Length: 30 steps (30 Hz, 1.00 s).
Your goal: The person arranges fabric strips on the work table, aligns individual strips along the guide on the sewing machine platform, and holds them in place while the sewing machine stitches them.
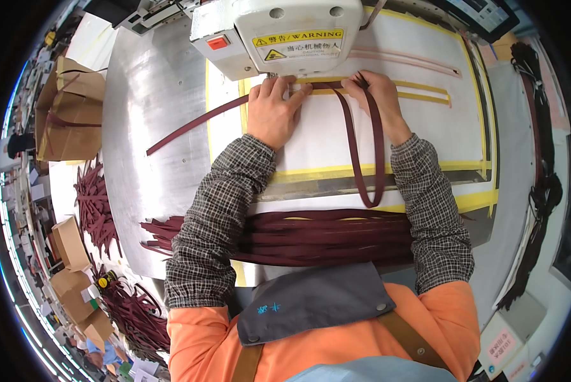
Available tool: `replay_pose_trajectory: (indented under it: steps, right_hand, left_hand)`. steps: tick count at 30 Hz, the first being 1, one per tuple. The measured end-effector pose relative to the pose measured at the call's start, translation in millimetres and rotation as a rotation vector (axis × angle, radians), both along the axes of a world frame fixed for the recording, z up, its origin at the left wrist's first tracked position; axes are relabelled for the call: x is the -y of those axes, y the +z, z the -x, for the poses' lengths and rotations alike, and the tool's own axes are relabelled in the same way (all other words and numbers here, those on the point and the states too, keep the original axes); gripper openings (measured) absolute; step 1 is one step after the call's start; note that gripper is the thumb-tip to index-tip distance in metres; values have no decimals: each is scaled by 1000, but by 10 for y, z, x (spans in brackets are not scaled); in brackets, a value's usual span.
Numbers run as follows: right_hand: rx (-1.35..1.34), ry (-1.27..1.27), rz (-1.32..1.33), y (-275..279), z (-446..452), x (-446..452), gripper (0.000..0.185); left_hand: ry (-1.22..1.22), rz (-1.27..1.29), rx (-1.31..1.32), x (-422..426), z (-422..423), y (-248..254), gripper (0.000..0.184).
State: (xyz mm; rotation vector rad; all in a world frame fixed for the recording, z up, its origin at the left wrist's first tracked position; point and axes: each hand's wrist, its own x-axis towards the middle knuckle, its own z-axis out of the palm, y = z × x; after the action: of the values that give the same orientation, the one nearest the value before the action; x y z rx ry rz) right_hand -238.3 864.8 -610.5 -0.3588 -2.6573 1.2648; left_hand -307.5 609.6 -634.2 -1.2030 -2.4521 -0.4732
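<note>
A long maroon webbing strap (199, 124) runs along a yellow-taped guide line on the white sheet, under the head of a sewing machine (292, 38). My left hand (274, 111) presses the strap down just below the machine head, fingers bent and thumb on the strap. To its right, my right hand (376, 102) pinches the same strap between thumb and fingers. From there a loop of it hangs toward me over the sheet. The strap's loose end points left across the metal table. The machine's needle is hidden.
A bundle of maroon straps (324, 239) lies along the near table edge, between my forearms. More maroon straps (98, 207) are heaped at the left, near a cardboard box (72, 111). Dark straps (543, 153) hang at the right. Yellow tape (435, 95) marks the sheet.
</note>
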Motion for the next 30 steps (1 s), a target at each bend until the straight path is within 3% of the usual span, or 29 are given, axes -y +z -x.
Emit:
replay_pose_trajectory:
  steps: [9, 20, 30]
  right_hand:
    - [-65, 22, -196, -170, 79, -28, 31]
    - [164, -46, -480, 161, 56, -32, 42]
    - [119, -298, -329, -33, -567, -1274, 44]
  left_hand:
    - [-7, 6, -7, -4, 3, 27, 43]
    - [-10, 15, -1, -5, 9, 29, 46]
    - [-22, -15, 9, -4, 4, 69, 41]
